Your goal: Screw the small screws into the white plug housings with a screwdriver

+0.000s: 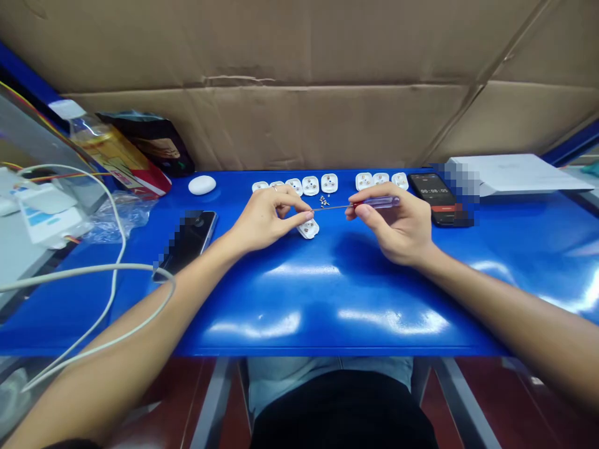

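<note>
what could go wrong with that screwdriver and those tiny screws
The screwdriver in the right hand points its tip at the left hand, so a slip could possibly jab it. The tiny screws lie loose on the blue table, so a knock might scatter them.

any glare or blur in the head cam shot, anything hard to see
In the head view, bright glare streaks cross the glossy blue tabletop, the wide lens bends the frame's edges, and pixelated blocks partly hide the black phone and the timer phone; the screwdriver in the right hand looks fairly sharp.

An assembly workshop: blue workbench [327, 305], rows of plug casings [310, 185], cardboard wall [262, 118].
</note>
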Action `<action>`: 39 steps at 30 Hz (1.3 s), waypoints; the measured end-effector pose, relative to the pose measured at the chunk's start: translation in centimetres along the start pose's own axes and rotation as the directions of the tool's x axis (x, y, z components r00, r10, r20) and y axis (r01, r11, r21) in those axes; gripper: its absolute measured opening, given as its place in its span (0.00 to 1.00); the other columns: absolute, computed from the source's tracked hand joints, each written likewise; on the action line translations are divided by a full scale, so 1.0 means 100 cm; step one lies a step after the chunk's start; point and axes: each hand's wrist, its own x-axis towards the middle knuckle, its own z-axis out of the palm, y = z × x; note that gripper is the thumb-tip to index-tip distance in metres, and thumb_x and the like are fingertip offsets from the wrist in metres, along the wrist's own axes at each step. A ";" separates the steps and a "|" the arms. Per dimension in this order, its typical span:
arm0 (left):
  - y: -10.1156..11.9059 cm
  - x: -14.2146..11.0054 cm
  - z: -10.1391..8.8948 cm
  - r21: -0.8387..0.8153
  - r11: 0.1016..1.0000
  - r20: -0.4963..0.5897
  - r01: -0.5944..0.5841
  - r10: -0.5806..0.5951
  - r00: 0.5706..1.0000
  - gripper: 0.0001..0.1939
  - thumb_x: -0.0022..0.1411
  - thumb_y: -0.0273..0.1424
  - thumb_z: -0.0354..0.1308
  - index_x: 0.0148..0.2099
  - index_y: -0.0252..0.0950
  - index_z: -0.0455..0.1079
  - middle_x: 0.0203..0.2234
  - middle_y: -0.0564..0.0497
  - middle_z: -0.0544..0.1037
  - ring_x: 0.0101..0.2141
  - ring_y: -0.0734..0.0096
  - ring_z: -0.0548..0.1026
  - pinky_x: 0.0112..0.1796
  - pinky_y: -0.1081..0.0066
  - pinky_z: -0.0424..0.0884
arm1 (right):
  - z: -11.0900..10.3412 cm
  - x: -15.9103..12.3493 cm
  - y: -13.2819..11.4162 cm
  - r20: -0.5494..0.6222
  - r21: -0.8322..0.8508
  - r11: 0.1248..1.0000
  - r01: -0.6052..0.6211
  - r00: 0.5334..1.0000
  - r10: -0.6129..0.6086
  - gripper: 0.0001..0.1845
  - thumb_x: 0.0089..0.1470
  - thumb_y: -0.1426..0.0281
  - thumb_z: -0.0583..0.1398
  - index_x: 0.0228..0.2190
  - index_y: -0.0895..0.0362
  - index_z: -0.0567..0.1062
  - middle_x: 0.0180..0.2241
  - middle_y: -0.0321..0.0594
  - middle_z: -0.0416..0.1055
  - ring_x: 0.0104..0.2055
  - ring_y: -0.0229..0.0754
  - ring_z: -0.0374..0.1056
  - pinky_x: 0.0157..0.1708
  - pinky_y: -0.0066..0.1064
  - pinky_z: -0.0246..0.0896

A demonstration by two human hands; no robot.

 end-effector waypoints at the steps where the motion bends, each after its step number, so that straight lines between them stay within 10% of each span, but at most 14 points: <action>1: -0.001 0.000 0.000 -0.010 1.000 -0.001 -0.010 0.010 1.000 0.09 0.68 0.39 0.68 0.41 0.40 0.85 0.32 0.48 0.81 0.33 0.64 0.75 0.37 0.63 0.68 | 0.000 0.000 0.000 -0.004 0.007 1.000 0.000 1.000 0.000 0.07 0.65 0.66 0.68 0.45 0.50 0.82 0.38 0.38 0.84 0.38 0.42 0.82 0.42 0.36 0.80; 39: -0.020 -0.003 -0.007 0.031 0.998 0.329 -0.048 0.035 0.944 0.27 0.66 0.48 0.68 0.61 0.39 0.79 0.46 0.45 0.85 0.43 0.59 0.80 0.43 0.65 0.73 | -0.005 -0.006 0.003 0.250 -0.136 0.991 -0.014 0.967 0.048 0.07 0.64 0.66 0.67 0.45 0.49 0.79 0.41 0.39 0.84 0.41 0.50 0.83 0.42 0.43 0.80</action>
